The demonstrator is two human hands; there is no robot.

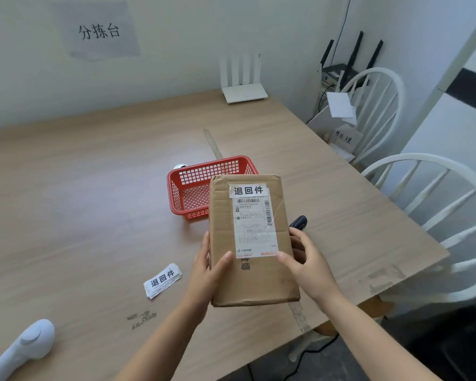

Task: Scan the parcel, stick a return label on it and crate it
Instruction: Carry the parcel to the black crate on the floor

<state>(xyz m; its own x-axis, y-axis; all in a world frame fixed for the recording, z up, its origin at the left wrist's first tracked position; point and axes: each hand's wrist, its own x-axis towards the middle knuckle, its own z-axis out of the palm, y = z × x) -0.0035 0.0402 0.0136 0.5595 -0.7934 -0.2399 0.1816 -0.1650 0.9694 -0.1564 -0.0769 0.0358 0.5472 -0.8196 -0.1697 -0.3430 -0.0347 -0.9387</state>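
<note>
Both hands hold the parcel [252, 240], a brown cardboard box, up over the table [94, 188] near the middle of the view. The left hand [208, 268] has its grip closed on the box's left edge, thumb pressed on the top face; the right hand [304, 259] closes on the right edge, thumb on the lower corner of the shipping label [254, 226]. That label shows barcodes along its top and right side; its small print is too fine to read. Touching it at 12 o'clock, a white return label [248, 190] reads "退回件". Partly hidden dark characters are printed on the cardboard below the shipping label.

At 11 o'clock from the parcel, a red mesh crate [198, 188] stands on the table, its near right corner hidden behind the box. At 8 o'clock lies a small stack of labels [162, 280], the top one also reading "退回件". A white handheld scanner [22, 350] lies at the far 8 o'clock corner. A dark object [300, 221] peeks out at 3 o'clock beside the right hand.

A wall sign [99, 31] at 11 o'clock reads "分拣台". A white router [243, 78] stands at 12 o'clock on the table's far edge.
</note>
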